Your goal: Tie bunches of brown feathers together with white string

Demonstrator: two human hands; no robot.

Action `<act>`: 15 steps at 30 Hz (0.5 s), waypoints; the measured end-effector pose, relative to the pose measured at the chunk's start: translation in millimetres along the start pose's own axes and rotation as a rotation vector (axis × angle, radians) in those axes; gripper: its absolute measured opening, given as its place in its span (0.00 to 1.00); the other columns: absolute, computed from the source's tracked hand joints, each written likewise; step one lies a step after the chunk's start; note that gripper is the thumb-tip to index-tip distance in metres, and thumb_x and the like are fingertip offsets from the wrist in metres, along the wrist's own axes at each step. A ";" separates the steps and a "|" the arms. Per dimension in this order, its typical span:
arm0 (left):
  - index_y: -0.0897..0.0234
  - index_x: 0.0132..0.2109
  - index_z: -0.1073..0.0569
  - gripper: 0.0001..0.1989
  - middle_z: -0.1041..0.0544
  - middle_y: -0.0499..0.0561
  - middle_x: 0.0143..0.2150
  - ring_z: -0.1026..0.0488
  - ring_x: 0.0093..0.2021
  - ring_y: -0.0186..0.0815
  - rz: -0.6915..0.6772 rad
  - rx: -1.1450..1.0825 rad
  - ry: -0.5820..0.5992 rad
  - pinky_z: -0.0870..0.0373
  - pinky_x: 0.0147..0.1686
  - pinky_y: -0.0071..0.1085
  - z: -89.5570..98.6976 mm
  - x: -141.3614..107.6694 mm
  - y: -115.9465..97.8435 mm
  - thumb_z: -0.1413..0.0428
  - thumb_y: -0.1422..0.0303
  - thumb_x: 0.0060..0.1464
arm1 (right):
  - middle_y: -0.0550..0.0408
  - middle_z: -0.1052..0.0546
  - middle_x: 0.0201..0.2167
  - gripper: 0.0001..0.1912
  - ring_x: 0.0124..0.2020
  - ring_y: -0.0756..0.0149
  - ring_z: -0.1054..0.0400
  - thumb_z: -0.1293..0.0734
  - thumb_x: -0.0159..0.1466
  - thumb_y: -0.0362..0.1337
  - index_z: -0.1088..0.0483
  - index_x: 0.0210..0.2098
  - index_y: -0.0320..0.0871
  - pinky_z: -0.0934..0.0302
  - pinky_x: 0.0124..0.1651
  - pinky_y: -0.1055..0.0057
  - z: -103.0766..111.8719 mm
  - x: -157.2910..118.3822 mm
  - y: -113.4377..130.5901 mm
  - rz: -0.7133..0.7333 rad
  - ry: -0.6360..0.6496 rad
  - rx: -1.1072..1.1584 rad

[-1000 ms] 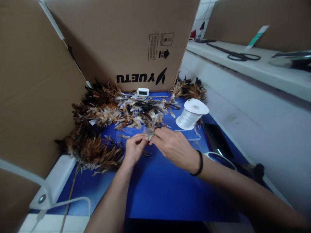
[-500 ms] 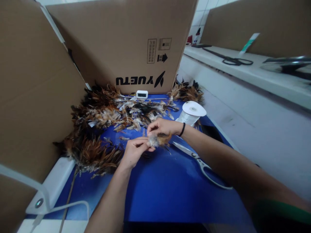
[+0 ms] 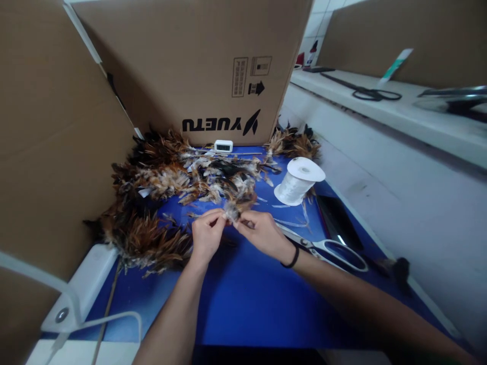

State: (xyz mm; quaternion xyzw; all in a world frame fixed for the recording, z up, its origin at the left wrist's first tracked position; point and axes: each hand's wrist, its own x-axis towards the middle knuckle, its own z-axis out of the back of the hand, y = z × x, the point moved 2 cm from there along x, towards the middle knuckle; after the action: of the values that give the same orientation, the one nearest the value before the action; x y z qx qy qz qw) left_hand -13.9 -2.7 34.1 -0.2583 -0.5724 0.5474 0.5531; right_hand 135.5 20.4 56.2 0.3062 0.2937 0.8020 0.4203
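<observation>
Between my two hands, over the blue table top (image 3: 243, 294), is a small bunch of feathers (image 3: 232, 210) with grey fluff and brown tips. My left hand (image 3: 207, 233) pinches it at the fluffy end. From the other side, my right hand (image 3: 263, 232) is closed with its fingertips at the same bunch; the exact grip is partly hidden. A pair of scissors (image 3: 338, 253) lies beside my right wrist, its blades partly behind the hand. Just beyond stands a spool of clear ribbon (image 3: 297, 187), with loose strands trailing on the table.
Heaps of brown and black feathers (image 3: 144, 238) cover the left and back. A small white digital clock (image 3: 223, 146) stands before a cardboard box (image 3: 198, 66). At right lies a dark phone-like slab (image 3: 338, 220). A white power strip (image 3: 81, 289) sits at left; a ledge (image 3: 418, 121) holds black scissors (image 3: 375, 95).
My right hand has moved down and right, from above the feather bunch to its right side. The bunch now points more upward. My left hand has stayed nearly in place.
</observation>
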 end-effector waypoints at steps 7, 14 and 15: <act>0.65 0.28 0.24 0.10 0.23 0.52 0.29 0.27 0.31 0.32 -0.252 0.215 0.181 0.31 0.33 0.27 -6.3 -6.5 -14.8 0.49 0.74 0.54 | 0.47 0.25 0.34 0.09 0.34 0.64 0.33 0.41 0.63 0.29 0.28 0.34 0.37 0.44 0.34 0.71 22.9 8.3 35.2 0.378 0.220 -0.632; 0.64 0.26 0.22 0.12 0.21 0.53 0.31 0.25 0.36 0.35 -0.099 0.031 0.311 0.30 0.39 0.30 -1.9 -3.0 -13.7 0.47 0.71 0.54 | 0.56 0.24 0.27 0.04 0.29 0.71 0.33 0.33 0.57 0.33 0.27 0.28 0.40 0.43 0.34 0.75 41.5 74.4 13.6 0.334 0.644 -0.143; 0.64 0.26 0.22 0.12 0.21 0.53 0.31 0.25 0.36 0.35 -0.047 -0.045 0.318 0.30 0.39 0.30 -1.0 -2.4 -13.2 0.46 0.70 0.54 | 0.57 0.24 0.25 0.05 0.28 0.72 0.34 0.32 0.56 0.35 0.27 0.27 0.39 0.43 0.33 0.75 39.7 79.3 6.0 0.276 0.689 0.000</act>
State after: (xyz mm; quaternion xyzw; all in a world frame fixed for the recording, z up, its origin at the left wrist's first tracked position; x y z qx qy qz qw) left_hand -8.3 -8.0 45.1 -0.3406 -0.4955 0.4736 0.6435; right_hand 125.5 93.8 105.3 0.0549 0.3741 0.9072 0.1843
